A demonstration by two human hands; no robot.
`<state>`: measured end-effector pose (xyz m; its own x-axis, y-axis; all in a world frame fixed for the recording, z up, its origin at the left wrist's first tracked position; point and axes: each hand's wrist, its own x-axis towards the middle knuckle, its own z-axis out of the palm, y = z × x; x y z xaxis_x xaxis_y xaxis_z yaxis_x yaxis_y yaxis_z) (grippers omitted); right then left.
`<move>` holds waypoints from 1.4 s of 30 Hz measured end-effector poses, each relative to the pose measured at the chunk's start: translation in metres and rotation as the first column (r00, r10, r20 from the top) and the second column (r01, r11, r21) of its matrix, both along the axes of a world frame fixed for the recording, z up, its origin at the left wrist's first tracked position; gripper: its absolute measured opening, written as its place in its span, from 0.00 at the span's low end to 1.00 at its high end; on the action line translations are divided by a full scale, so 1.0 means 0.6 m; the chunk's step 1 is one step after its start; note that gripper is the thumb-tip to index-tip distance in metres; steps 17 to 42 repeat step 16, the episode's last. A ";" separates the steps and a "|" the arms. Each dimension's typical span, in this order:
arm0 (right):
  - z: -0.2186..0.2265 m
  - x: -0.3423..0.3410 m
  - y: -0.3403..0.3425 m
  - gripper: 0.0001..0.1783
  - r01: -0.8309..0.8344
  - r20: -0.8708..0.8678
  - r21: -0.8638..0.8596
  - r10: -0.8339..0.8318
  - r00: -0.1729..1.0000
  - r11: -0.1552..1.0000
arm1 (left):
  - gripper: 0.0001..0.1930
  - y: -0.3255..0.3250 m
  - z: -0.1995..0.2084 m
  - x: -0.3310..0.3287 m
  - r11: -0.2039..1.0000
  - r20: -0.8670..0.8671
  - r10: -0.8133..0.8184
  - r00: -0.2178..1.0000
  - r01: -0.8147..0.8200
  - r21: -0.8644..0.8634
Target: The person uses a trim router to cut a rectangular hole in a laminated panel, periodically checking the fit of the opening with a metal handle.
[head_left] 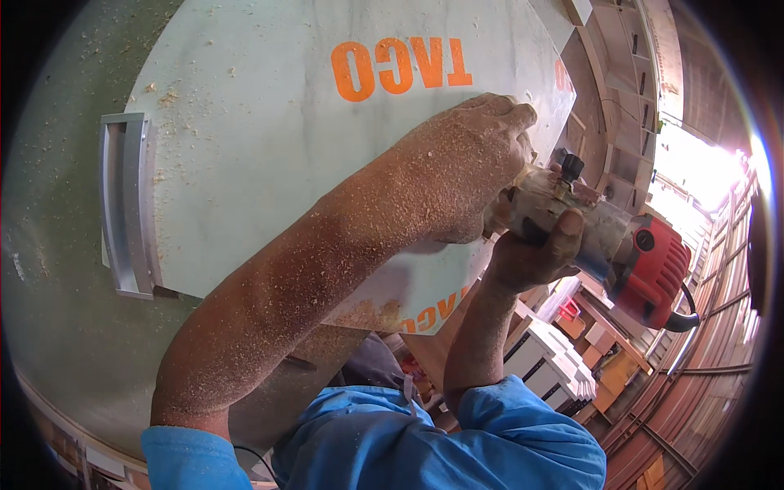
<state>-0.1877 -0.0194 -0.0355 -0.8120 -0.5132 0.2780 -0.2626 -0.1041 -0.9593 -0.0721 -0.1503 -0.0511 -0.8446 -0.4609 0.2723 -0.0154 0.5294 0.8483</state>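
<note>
A handheld trim router [604, 229], with a red motor end, a clear guard and a black knob, lies sideways at the right edge of a pale laminated panel [245, 139]. My right hand [543, 249] grips its body from below, thumb on top. Reaching across the panel, my left hand [482, 159] is closed about the router's base end; its inner fingers and the cutting bit are hidden. Sawdust coats both forearms and is scattered over the panel, which carries orange lettering.
A grey metal channel piece [126, 204] lies at the panel's left edge, on a dusty greenish work surface [57, 269]. White drawer-like parts [547, 367] are stacked below the router. Cabinet frames [625, 90] stand at the upper right, near corrugated sheeting [702, 367].
</note>
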 end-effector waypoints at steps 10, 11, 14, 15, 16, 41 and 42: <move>-0.012 -0.018 0.026 0.35 0.082 0.029 0.033 -0.083 0.996 0.996 | 0.31 0.014 -0.012 -0.006 0.986 0.001 0.037 0.999 -0.037 -0.164; -0.012 -0.015 0.025 0.36 0.106 -0.013 0.064 -0.105 0.994 0.992 | 0.32 0.015 -0.013 -0.006 0.985 -0.001 0.046 0.999 -0.046 -0.166; -0.011 -0.024 0.035 0.41 0.063 0.052 0.077 -0.067 0.996 0.995 | 0.34 0.015 -0.011 -0.007 0.982 0.025 0.044 0.999 -0.038 -0.184; -0.011 -0.026 0.038 0.44 0.058 0.086 0.084 -0.065 0.994 0.995 | 0.35 0.014 -0.010 -0.007 0.980 0.053 0.038 0.998 -0.027 -0.199; -0.013 -0.025 0.038 0.44 0.058 0.089 0.082 -0.065 0.994 0.995 | 0.35 0.014 -0.010 -0.006 0.979 0.056 0.038 0.998 -0.026 -0.202; -0.013 -0.025 0.038 0.44 0.058 0.089 0.082 -0.065 0.994 0.995 | 0.35 0.014 -0.010 -0.006 0.979 0.056 0.038 0.998 -0.026 -0.202; -0.013 -0.025 0.038 0.44 0.058 0.089 0.082 -0.065 0.994 0.995 | 0.35 0.014 -0.010 -0.006 0.979 0.056 0.038 0.998 -0.026 -0.202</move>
